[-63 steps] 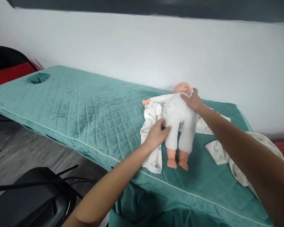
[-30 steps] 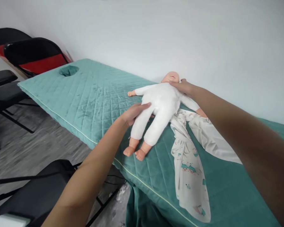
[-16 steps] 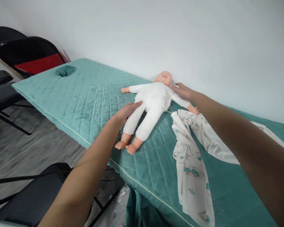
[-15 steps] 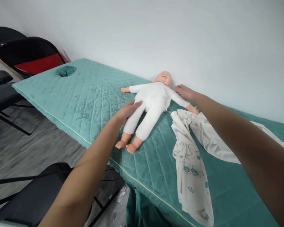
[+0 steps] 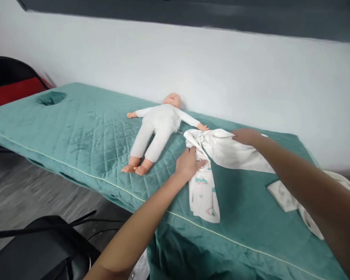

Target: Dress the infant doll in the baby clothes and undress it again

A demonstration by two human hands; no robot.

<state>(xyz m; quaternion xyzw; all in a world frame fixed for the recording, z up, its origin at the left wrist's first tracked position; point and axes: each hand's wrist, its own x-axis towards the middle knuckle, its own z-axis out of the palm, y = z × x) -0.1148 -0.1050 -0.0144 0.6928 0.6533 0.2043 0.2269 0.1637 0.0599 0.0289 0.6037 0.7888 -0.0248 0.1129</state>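
A baby doll (image 5: 158, 128) in a white suit lies on its back on the teal quilted table (image 5: 90, 132), head toward the wall, arms spread. To its right a white printed cloth (image 5: 221, 153) lies rumpled across the cover. My left hand (image 5: 188, 163) grips the cloth's near left fold, fingers curled into the fabric. My right hand (image 5: 246, 136) rests closed on the cloth's upper edge, close to the doll's outstretched hand. Neither hand touches the doll.
The table has a face hole (image 5: 51, 97) at its far left end. A red and black folding chair (image 5: 11, 83) stands beyond that end. A black seat (image 5: 37, 249) sits low at the near left. The white wall (image 5: 221, 74) runs right behind the table.
Both hands have left the doll, which now lies alone, and have moved right onto the printed cloth. The camera has swung right and up.
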